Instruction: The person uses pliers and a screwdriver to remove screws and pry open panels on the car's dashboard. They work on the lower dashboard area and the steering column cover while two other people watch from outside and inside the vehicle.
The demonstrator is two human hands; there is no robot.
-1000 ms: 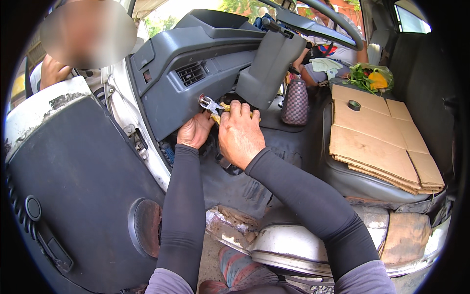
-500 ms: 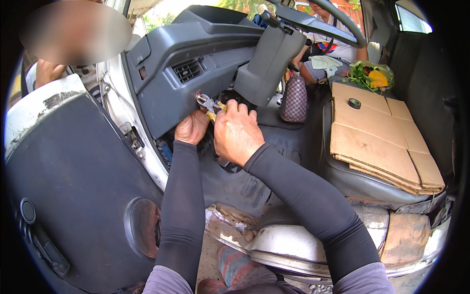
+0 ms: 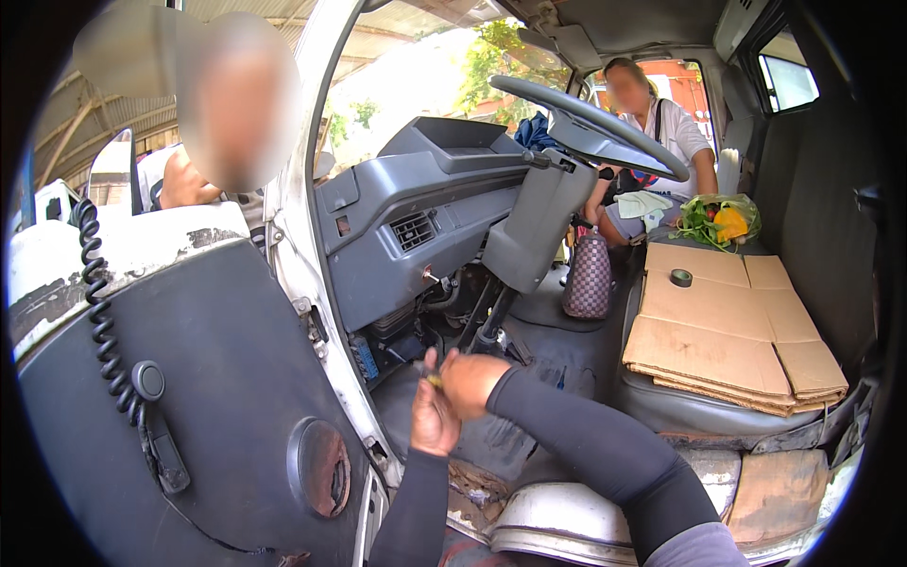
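My left hand (image 3: 435, 416) and my right hand (image 3: 472, 383) meet low in front of the open doorway, below the dashboard, both with fingers curled. Between them are yellow-handled pliers (image 3: 432, 376), blurred and mostly hidden. My right hand is closed on the pliers; what my left fingers grip cannot be made out clearly. Above them a small toggle switch (image 3: 430, 275) sticks out of the lower grey dashboard panel (image 3: 364, 283). Wires and a blue fuse block (image 3: 364, 357) show beneath that panel, near the pedals.
The open door (image 3: 227, 369) with a coiled cord is at left; a person (image 3: 184, 184) stands behind it. Another person (image 3: 690, 156) is beyond the steering wheel (image 3: 576, 113). Folded cardboard (image 3: 718, 340), tape (image 3: 680, 277) and bagged greens (image 3: 720, 222) lie on the seat, beside a checked bag (image 3: 588, 274).
Both hands and the pliers have moved down and away from the dashboard switch, which is now uncovered. The view has tilted up, showing more windscreen, roof and the people.
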